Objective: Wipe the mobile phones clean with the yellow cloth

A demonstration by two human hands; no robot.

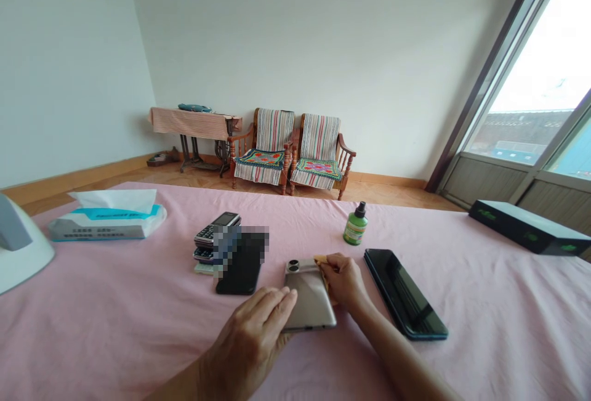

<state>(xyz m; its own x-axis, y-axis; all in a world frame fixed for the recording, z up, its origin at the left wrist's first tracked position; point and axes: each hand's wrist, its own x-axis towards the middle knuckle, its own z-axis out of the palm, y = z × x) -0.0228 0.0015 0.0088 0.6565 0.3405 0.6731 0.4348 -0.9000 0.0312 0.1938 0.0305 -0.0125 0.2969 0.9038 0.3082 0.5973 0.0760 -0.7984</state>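
Observation:
A silver phone [310, 299] is tilted above the pink cloth, its back with two round camera lenses facing up. My left hand [256, 333] grips its left edge, fingers closed along the side. My right hand [342, 279] pinches a small yellow cloth [320, 260] against the phone's upper right edge; part of the cloth shows below the fingers. Right of my right hand lies a dark phone [406, 296], apparently on top of another flat item. To the left a black phone [240, 271] lies beside a stack of keypad phones [217, 230], partly blurred.
A green spray bottle [355, 225] stands behind my right hand. A tissue pack [108, 219] and a white object [21, 247] are at the left. A black box [529, 227] sits at the right. Two chairs [274, 133] stand beyond the pink-covered surface [115, 333].

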